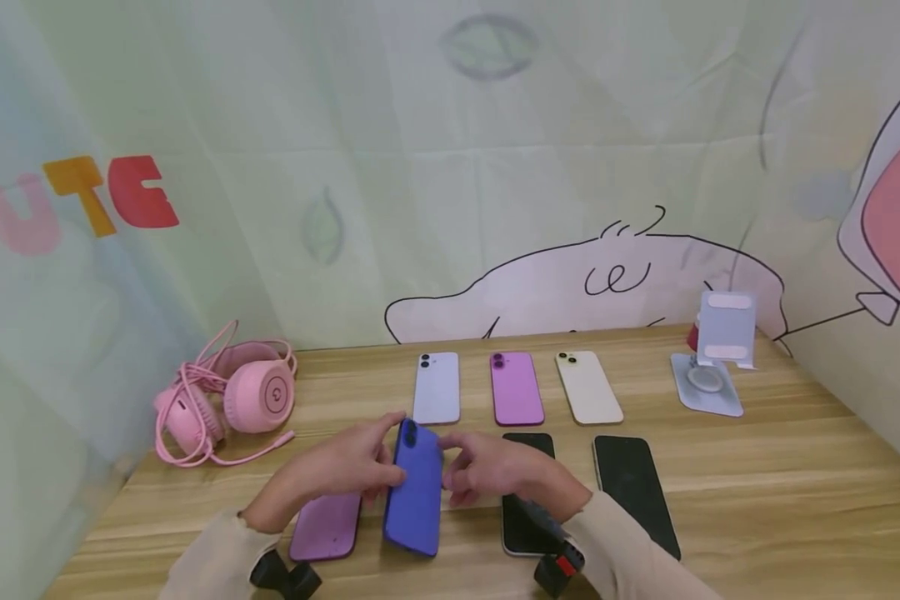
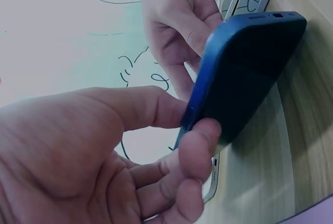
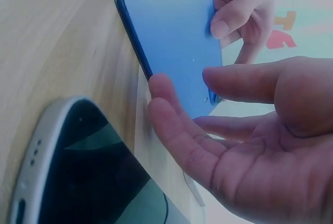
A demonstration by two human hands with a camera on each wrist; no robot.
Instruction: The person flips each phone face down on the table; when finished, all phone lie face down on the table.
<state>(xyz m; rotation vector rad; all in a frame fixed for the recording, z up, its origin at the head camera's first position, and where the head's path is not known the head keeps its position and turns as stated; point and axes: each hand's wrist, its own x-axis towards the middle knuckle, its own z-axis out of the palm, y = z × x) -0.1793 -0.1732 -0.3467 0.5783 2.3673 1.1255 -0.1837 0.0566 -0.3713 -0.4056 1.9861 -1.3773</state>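
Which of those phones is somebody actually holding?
The deep-blue phone, pinched by the left hand. The other six phones lie on the table, and none is that deep blue.

Table (image 1: 802, 487): pale wood grain; clock read from its middle, head view. Pink headset (image 1: 258, 397) at 10, cable looped about it, mic boom pointing inward. Back row, cameras up: pale blue phone (image 1: 438, 389) at 12, pink phone (image 1: 517, 392) at 1, cream phone (image 1: 591, 390) near 2. Stand (image 1: 704, 380) farther out, past 2, flat base down. Front: purple phone (image 1: 326, 530) at 8; black phone (image 1: 520, 529) at 4, partly hidden; outer black phone (image 1: 636, 497) toward 3.
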